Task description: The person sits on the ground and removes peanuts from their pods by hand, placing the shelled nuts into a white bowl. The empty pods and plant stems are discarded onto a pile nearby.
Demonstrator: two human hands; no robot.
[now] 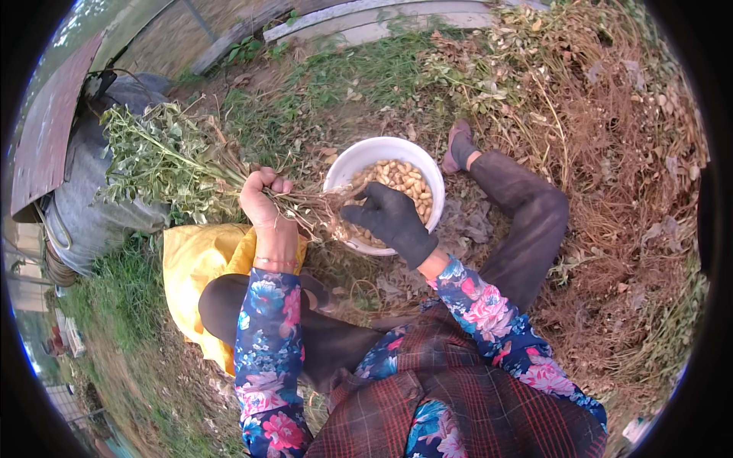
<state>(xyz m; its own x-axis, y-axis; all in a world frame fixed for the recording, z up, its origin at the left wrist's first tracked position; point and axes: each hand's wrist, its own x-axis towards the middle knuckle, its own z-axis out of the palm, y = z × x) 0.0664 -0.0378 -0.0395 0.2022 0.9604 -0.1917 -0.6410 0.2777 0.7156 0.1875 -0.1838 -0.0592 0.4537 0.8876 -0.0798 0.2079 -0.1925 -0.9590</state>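
A bundle of uprooted peanut plants (172, 151) lies across my bare left hand (264, 197), whose fingers are wrapped round the stems. The leafy tops point left, and the brown roots (312, 207) reach right over the rim of a white plastic bucket (432, 172). Inside the bucket are many peanuts in their shells (401, 173). My right hand (395, 220), in a dark glove, is over the bucket with thumb and fingers at the root ends. Whether those fingers are closed on a root or a pod cannot be made out.
A yellow sack (200, 269) lies beside my left knee. Dried, stripped-looking plants (618, 189) are heaped along the right. At left, a grey tarpaulin (103, 212) hangs below a rusty metal sheet (54, 126). Pale boards (378, 20) edge the grass at the top.
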